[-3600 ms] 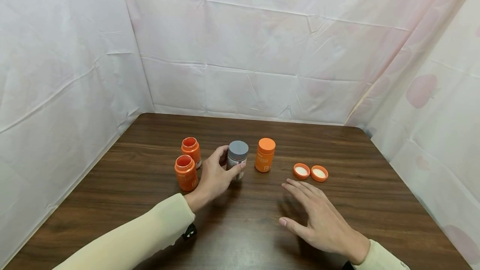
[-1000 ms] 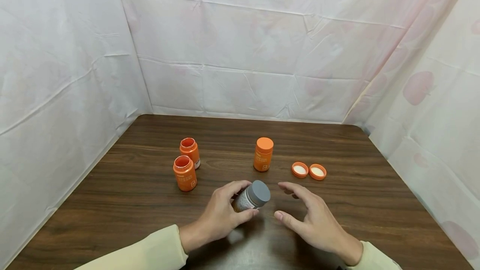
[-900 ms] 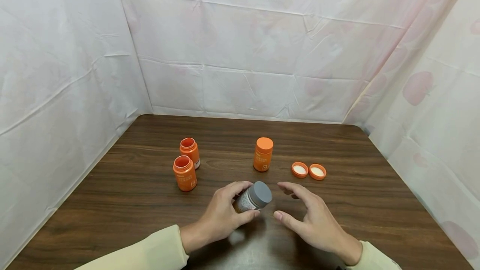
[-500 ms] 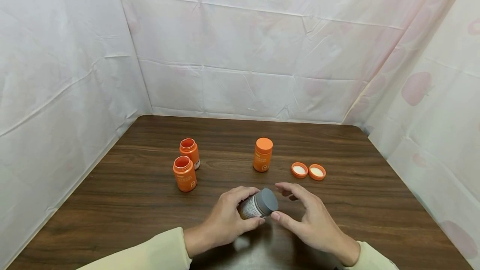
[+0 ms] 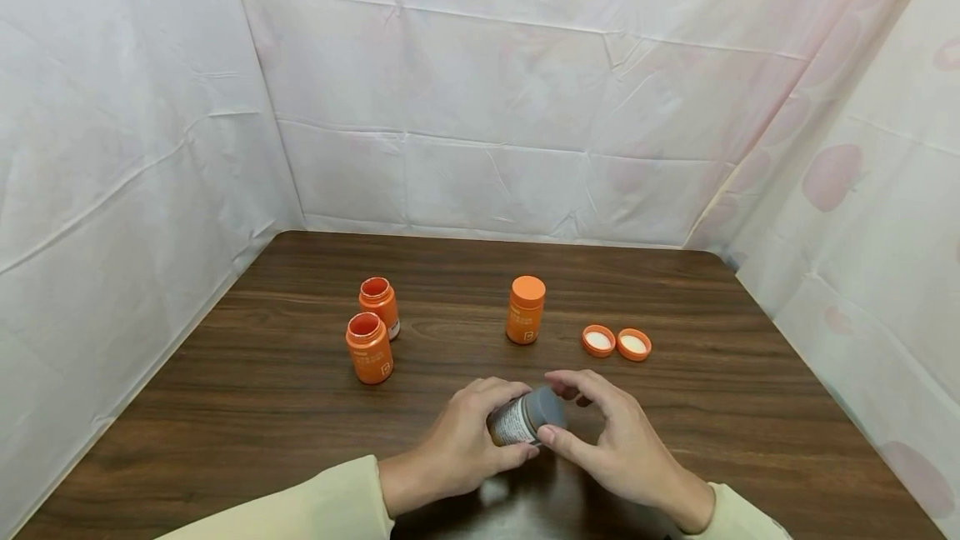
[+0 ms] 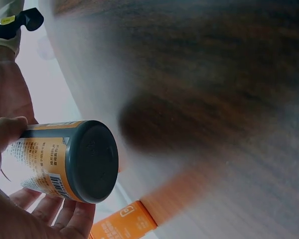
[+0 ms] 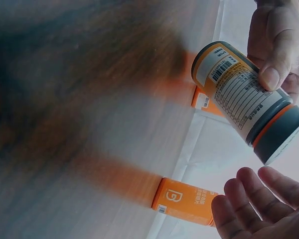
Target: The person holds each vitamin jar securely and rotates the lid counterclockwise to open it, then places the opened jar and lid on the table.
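Note:
My left hand point(image 5: 472, 438) grips a grey-lidded supplement bottle point(image 5: 514, 423) by its body, fingers behind and thumb in front. Tilted, the bottle is held above the table, its grey lid point(image 5: 547, 408) facing right. The left wrist view shows its dark base point(image 6: 95, 162) and a printed label point(image 6: 42, 159) with a barcode. Around the lid my right hand point(image 5: 618, 440) is spread, thumb tip at its near edge and forefinger past its far edge. In the right wrist view, the fingers point(image 7: 261, 196) are extended with a gap to the lid.
Two lidless orange bottles point(image 5: 370, 352) point(image 5: 381, 307) stand upright at the left. A capped orange bottle point(image 5: 526, 315) stands behind my hands. Two orange lids point(image 5: 598, 341) point(image 5: 634, 345) lie inside-up at the right. White sheeting point(image 5: 450, 90) encloses the brown wooden table point(image 5: 262, 407).
The left hand has lifted the grey-lidded bottle from the table, brought it nearer and tilted it rightward. Over the last second it moved further right to the right hand, whose fingers now surround the lid.

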{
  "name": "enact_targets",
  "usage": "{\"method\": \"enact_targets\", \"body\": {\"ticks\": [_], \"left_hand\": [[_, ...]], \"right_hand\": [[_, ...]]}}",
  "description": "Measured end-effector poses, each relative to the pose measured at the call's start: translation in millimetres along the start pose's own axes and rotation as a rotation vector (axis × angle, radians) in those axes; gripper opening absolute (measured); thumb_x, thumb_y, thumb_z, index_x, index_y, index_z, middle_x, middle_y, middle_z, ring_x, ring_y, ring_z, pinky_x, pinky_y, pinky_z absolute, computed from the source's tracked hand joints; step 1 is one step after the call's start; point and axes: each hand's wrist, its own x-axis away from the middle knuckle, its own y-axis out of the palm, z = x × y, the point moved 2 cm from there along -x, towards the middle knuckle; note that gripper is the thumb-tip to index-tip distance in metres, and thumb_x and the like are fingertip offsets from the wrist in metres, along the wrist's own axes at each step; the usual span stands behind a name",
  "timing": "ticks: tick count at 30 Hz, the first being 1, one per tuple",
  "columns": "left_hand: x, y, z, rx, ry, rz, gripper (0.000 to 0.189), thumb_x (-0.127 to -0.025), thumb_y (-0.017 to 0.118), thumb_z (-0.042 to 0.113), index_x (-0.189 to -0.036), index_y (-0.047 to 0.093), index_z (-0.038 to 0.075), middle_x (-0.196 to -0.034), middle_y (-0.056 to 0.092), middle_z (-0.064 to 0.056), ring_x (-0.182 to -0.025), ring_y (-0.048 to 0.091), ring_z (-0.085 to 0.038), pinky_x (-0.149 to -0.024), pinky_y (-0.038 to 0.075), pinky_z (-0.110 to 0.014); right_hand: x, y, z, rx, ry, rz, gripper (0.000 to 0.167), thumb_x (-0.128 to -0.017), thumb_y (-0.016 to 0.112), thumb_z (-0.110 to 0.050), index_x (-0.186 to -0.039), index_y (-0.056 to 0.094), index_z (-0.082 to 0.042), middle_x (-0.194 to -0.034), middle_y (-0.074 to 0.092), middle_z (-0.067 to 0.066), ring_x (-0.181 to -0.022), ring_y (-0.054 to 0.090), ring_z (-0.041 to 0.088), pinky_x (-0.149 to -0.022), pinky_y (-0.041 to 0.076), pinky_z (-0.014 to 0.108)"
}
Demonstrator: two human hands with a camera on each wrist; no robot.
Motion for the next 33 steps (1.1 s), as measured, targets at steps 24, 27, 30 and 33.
{"method": "enact_targets", "body": {"ticks": [24, 27, 30, 33], "left_hand": [[0.4, 0.5, -3.3, -0.076, -0.021, -0.047, 0.050, -0.082, 0.089, 0.030, -0.126, 0.068, 0.018, -0.117, 0.066, 0.011, -0.102, 0.057, -0.004, -0.083, 0.050, -0.024], [-0.2, -0.2, -3.6, -0.087, -0.033, -0.064, 0.050, -0.081, 0.090, 0.031, -0.125, 0.069, 0.018, -0.117, 0.067, 0.011, -0.103, 0.058, -0.004, -0.084, 0.050, -0.025], [-0.9, -1.1, -3.4, -0.099, -0.040, -0.077, 0.049, -0.079, 0.091, 0.032, -0.122, 0.070, 0.020, -0.116, 0.067, 0.011, -0.102, 0.058, -0.004, -0.083, 0.050, -0.025], [-1.8, -2.0, -3.1, -0.104, -0.049, -0.091, 0.047, -0.078, 0.092, 0.033, -0.119, 0.071, 0.023, -0.113, 0.068, 0.013, -0.097, 0.057, -0.003, -0.081, 0.050, -0.025]], "right_hand": [[-1.4, 2.8, -2.4, -0.002, 0.000, -0.010, 0.034, -0.088, 0.084, -0.029, -0.118, 0.069, -0.027, -0.091, 0.061, -0.017, -0.083, 0.059, 0.011, -0.070, 0.049, 0.030], [-1.4, 2.6, -2.9, 0.003, -0.015, -0.009, 0.034, -0.088, 0.084, -0.029, -0.118, 0.069, -0.026, -0.091, 0.060, -0.017, -0.084, 0.058, 0.009, -0.071, 0.050, 0.030], [-1.4, 2.4, -3.3, 0.013, -0.027, -0.011, 0.035, -0.088, 0.084, -0.029, -0.119, 0.069, -0.026, -0.091, 0.060, -0.017, -0.085, 0.057, 0.008, -0.071, 0.050, 0.030], [-1.6, 2.2, -3.5, 0.024, -0.034, -0.017, 0.035, -0.088, 0.083, -0.029, -0.119, 0.068, -0.027, -0.092, 0.059, -0.018, -0.086, 0.057, 0.006, -0.072, 0.050, 0.030]]}}
